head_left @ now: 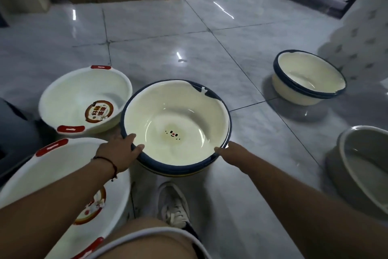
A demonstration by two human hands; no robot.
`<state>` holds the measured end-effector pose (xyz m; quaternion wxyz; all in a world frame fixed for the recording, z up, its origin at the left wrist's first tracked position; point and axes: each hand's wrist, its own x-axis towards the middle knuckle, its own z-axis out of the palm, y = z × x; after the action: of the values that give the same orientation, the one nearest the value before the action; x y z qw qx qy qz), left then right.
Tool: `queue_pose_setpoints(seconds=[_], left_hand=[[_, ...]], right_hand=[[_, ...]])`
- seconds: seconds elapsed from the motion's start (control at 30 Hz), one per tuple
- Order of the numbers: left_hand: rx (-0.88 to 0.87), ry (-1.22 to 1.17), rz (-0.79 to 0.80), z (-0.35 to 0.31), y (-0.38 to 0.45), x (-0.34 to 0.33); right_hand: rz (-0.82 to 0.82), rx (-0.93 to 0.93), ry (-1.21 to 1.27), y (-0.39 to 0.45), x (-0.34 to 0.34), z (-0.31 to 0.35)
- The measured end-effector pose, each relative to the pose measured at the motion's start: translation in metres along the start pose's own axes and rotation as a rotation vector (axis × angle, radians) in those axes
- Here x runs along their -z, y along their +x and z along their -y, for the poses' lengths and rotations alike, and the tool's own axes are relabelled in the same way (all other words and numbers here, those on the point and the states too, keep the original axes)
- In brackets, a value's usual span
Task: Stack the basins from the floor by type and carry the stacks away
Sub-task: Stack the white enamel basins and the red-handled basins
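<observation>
1. Two hands grip one blue-rimmed stack [176,124] at its near rim: the left hand [117,151] has its fingers [137,147] curled over the rim's left side, thumb inside the bowl; the right hand [227,152] clamps the right side, its fingers hidden under the rim.
2. The stack is cream inside, with a small printed face at the bottom and nothing else in it; further blue rims show beneath the top one, so several basins are nested.
3. It sits low over the tiled floor [168,52], ahead of a white shoe [174,204]; whether it touches the floor I cannot tell.
4. A second blue-rimmed stack [308,78] stands well apart, far right, holding nothing.
5. Left, a white basin [84,99] with red handles carries a round label inside; it sits just beside the held stack.
6. A nearer red-handled basin [63,174] lies under the left forearm, also labelled.
7. A grey basin [365,166] sits at the right edge.
</observation>
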<state>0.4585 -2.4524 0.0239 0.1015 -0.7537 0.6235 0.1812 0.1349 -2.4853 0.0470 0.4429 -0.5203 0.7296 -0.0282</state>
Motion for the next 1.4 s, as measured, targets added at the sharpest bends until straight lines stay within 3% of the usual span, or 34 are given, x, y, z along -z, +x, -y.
queue_pose_setpoints(seconds=[0.1,0.17,0.3,0.43,0.67,0.8,0.97,1.17,1.3,1.4], left_hand=[[-0.009,0.386,0.059,-0.021,0.001,0.016],[-0.118,0.496,-0.001,-0.057,0.005,0.035],[-0.480,0.484,-0.155,-0.176,0.014,0.073],[-0.681,0.464,-0.228,-0.311,0.033,0.099],[-0.854,0.408,-0.277,-0.515,0.116,0.106],[-0.865,0.407,-0.228,-0.584,0.177,0.089],[-0.827,0.316,-0.119,-0.602,0.239,0.051],[-0.779,0.368,-0.144,-0.587,0.288,0.018],[-0.748,0.404,-0.130,-0.571,0.299,0.004],[-0.718,0.366,-0.120,-0.557,0.298,-0.002]], right_hand=[[0.006,0.092,-0.283,-0.001,0.028,-0.011],[-0.065,0.139,-0.439,0.000,0.053,-0.023],[-0.204,0.154,-0.513,-0.003,0.112,-0.048],[-0.276,0.091,-0.518,0.014,0.181,-0.081],[-0.375,-0.047,-0.460,0.113,0.302,-0.149],[-0.378,-0.088,-0.455,0.189,0.349,-0.175],[-0.339,-0.083,-0.459,0.276,0.375,-0.195],[-0.369,-0.028,-0.571,0.350,0.382,-0.191],[-0.455,0.010,-0.537,0.355,0.366,-0.194],[-0.498,0.002,-0.338,0.335,0.358,-0.196]])
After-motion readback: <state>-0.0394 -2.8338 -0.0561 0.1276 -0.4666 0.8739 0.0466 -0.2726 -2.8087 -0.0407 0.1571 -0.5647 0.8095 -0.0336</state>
